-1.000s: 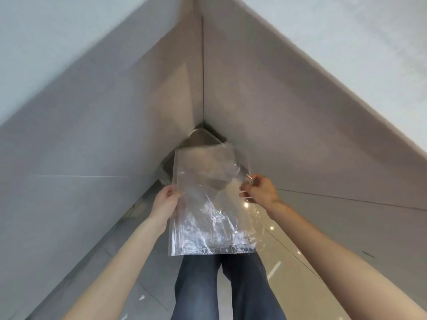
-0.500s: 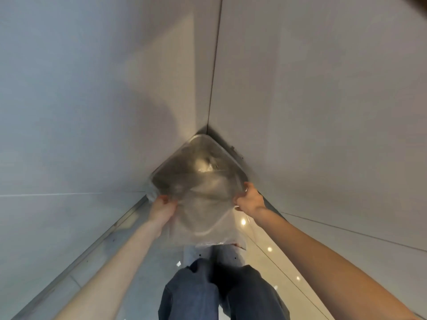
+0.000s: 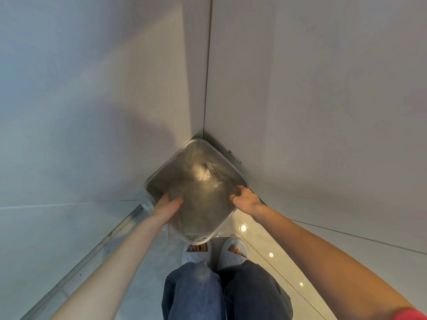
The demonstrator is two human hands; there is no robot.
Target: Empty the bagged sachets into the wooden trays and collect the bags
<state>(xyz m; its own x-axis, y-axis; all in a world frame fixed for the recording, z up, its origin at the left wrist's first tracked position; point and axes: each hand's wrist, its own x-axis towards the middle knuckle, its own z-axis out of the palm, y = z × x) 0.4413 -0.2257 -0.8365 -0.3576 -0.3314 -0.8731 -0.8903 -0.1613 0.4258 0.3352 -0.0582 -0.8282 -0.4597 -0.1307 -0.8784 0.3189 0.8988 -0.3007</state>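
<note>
An empty clear plastic bag lies spread across the opening of a square grey bin standing in the corner of two walls. My left hand grips the bag's left edge at the bin's left rim. My right hand pinches its right edge at the right rim. Deeper inside the bin lies crumpled clear plastic. No wooden trays or sachets are in view.
Pale wall panels close in on the left and right and meet behind the bin. My legs in jeans and feet in white slippers stand on a glossy tiled floor just in front of the bin. A clear liner hangs over the bin's rim.
The bag was held upright in front of me a second ago; both hands have lowered it flat onto the bin's opening. My view has tilted down and my feet now show.
</note>
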